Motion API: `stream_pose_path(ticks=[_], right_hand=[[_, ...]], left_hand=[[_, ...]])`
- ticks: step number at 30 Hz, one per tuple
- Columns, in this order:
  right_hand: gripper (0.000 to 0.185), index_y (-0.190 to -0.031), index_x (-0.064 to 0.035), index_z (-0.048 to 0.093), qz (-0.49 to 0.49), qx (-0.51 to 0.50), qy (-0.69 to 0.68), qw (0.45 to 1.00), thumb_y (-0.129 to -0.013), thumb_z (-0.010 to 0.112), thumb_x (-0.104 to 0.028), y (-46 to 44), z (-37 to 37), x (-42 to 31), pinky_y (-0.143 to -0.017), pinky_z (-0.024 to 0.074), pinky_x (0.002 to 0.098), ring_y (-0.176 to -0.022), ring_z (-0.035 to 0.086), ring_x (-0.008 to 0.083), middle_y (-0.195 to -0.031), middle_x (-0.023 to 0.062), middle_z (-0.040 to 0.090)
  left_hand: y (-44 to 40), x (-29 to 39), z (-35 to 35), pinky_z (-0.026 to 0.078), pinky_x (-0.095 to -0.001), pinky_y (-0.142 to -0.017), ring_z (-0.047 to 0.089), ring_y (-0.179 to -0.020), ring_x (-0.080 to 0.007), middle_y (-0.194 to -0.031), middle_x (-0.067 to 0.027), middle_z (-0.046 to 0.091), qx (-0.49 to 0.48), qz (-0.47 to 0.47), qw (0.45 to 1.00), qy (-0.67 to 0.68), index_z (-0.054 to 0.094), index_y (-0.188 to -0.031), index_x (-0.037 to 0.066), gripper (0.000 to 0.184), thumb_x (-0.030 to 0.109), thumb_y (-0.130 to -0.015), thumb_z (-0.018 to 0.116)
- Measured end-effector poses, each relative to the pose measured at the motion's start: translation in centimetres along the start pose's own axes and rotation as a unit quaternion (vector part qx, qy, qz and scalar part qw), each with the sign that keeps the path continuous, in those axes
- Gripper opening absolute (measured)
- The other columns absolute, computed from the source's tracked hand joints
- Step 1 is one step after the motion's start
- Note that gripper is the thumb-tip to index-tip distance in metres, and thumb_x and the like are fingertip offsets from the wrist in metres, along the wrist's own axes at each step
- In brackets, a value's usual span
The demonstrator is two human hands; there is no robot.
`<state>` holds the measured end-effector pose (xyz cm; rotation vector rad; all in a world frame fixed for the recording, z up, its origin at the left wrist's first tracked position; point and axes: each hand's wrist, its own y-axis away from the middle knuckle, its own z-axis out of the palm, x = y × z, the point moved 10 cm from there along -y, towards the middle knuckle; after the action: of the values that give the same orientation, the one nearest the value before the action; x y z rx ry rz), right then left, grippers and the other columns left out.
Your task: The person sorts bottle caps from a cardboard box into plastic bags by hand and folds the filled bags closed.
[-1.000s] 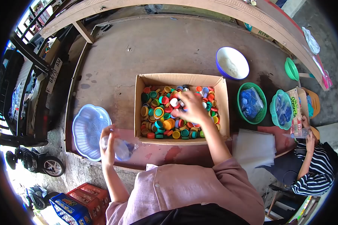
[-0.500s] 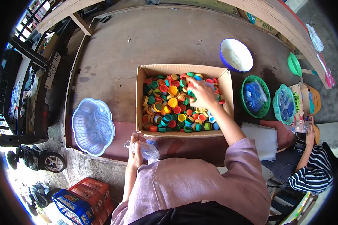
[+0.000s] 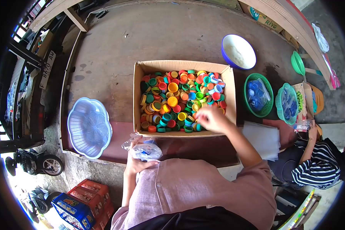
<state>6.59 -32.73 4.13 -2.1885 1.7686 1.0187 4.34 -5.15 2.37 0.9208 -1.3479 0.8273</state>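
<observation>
A cardboard box (image 3: 183,66) full of loose plastic bottle caps (image 3: 172,101) in red, green, yellow, orange and blue stands before me on the table. Over its near right part is my right hand (image 3: 215,120), fingers curled together; whatever they hold, if anything, is hidden. Below the box's near left corner, my left hand (image 3: 135,164) grips a clear plastic bag (image 3: 149,152) close to my shirt. Something blue shows inside the bag.
A pale blue basket (image 3: 89,128) is on the left. At right are a purple-rimmed bowl (image 3: 239,51), green baskets (image 3: 247,100) with bagged blue caps, and clear plastic sheets (image 3: 260,140). Another person (image 3: 314,163) in striped sleeves handles a clear bag.
My right hand has drawn back from the caps toward the box's near edge, its fingers now curled. The bag in my left hand looks fuller and has turned, showing its blue content.
</observation>
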Motion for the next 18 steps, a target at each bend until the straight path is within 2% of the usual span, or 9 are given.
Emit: stream_pose_path(ticks=[1,4,5,7,9,11,14,16,18], right_hand=[[0.035,-0.108,-0.0069,0.057,-0.04,-0.11,-0.003,0.993,-0.073,0.059,-0.01,0.5,3.5,-0.6,-0.082,0.0421,0.0356,-0.097,0.051,0.0272,-0.111,0.0128,0.048],[0.041,-0.117,-0.0056,0.05,-0.045,-0.089,-0.017,0.995,-0.077,0.055,-0.011,0.0,5.5,-0.3,-0.088,0.0408,0.0355,-0.101,0.05,0.0272,-0.121,0.0102,0.044],[0.041,-0.114,-0.0048,0.051,-0.075,-0.032,-0.019,0.996,-0.073,0.057,-0.009,-0.5,5.2,-0.6,-0.086,0.0424,0.0372,-0.102,0.05,0.0277,-0.117,0.0106,0.045],[0.039,-0.103,-0.005,0.054,-0.112,0.017,0.202,0.973,-0.065,0.062,-0.007,-2.6,4.4,-2.2,-0.081,0.0447,0.0384,-0.099,0.051,0.0271,-0.11,0.0107,0.047],[0.04,-0.095,-0.0065,0.055,-0.133,0.018,0.211,0.968,-0.056,0.065,-0.004,-5.2,4.4,-1.9,-0.077,0.046,0.0379,-0.095,0.052,0.0263,-0.103,0.0103,0.05],[0.04,-0.094,-0.0103,0.056,-0.143,0.012,0.245,0.959,-0.056,0.064,0.001,-7.6,3.3,-1.6,-0.071,0.0484,0.0358,-0.089,0.056,0.0217,-0.095,0.004,0.054],[0.04,-0.096,-0.0125,0.057,-0.117,0.069,0.133,0.982,-0.059,0.063,0.002,-10.4,0.8,0.7,-0.067,0.0497,0.0359,-0.084,0.059,0.0227,-0.096,0.0042,0.057],[0.041,-0.1,-0.0116,0.057,-0.098,0.128,0.088,0.983,-0.061,0.063,0.001,-10.9,-2.0,1.4,-0.07,0.0496,0.0363,-0.085,0.059,0.0253,-0.098,0.0062,0.058],[0.056,-0.113,-0.0128,0.05,-0.067,0.111,0.04,0.991,-0.061,0.069,-0.004,-10.6,-3.1,1.6,-0.076,0.049,0.0363,-0.093,0.057,0.0259,-0.109,0.0065,0.053]], left_hand=[[0.0,-0.1,0.2,0.047,-0.0327,-0.08,0.058,-0.089,-0.0199,-0.096,-0.0113,0.057,-0.003,-0.018,0.998,-0.06,0.032,-0.125,-0.001,0.1,0.019,-0.044,0.088],[-0.2,-0.9,0.8,0.047,-0.033,-0.08,0.059,-0.089,-0.0203,-0.096,-0.0123,0.059,-0.016,-0.028,0.996,-0.085,0.033,-0.125,0.003,0.092,0.012,-0.049,0.084],[-0.3,-1.5,0.7,0.047,-0.0328,-0.08,0.059,-0.089,-0.0203,-0.097,-0.0124,0.059,-0.014,-0.041,0.995,-0.086,0.033,-0.125,0.004,0.09,0.011,-0.05,0.083],[-0.4,-1.3,0.8,0.047,-0.0322,-0.08,0.06,-0.089,-0.0198,-0.097,-0.0125,0.059,-0.013,-0.045,0.993,-0.105,0.037,-0.122,0.004,0.084,0.01,-0.052,0.082],[-0.5,-0.8,0.8,0.047,-0.0316,-0.08,0.06,-0.088,-0.0193,-0.098,-0.0125,0.06,-0.01,-0.049,0.991,-0.123,0.042,-0.12,0.005,0.078,0.01,-0.053,0.081],[-0.6,0.2,1.0,0.047,-0.0307,-0.08,0.06,-0.089,-0.0176,-0.099,-0.0114,0.06,-0.013,-0.04,0.984,-0.17,0.051,-0.109,0.003,0.062,0.01,-0.055,0.079],[-0.4,1.9,0.6,0.047,-0.0305,-0.079,0.06,-0.088,-0.0177,-0.099,-0.0107,0.061,0.004,0.015,0.975,-0.223,0.056,-0.102,0.002,0.052,0.009,-0.055,0.078],[-0.2,1.1,0.3,0.047,-0.0306,-0.079,0.06,-0.088,-0.018,-0.098,-0.0106,0.061,0.013,-0.029,0.982,-0.186,0.056,-0.101,0.002,0.052,0.009,-0.056,0.078],[-0.1,0.7,0.0,0.047,-0.0309,-0.079,0.06,-0.087,-0.0195,-0.097,-0.0102,0.061,0.025,-0.054,0.985,-0.162,0.058,-0.099,0.001,0.047,0.009,-0.056,0.077]])
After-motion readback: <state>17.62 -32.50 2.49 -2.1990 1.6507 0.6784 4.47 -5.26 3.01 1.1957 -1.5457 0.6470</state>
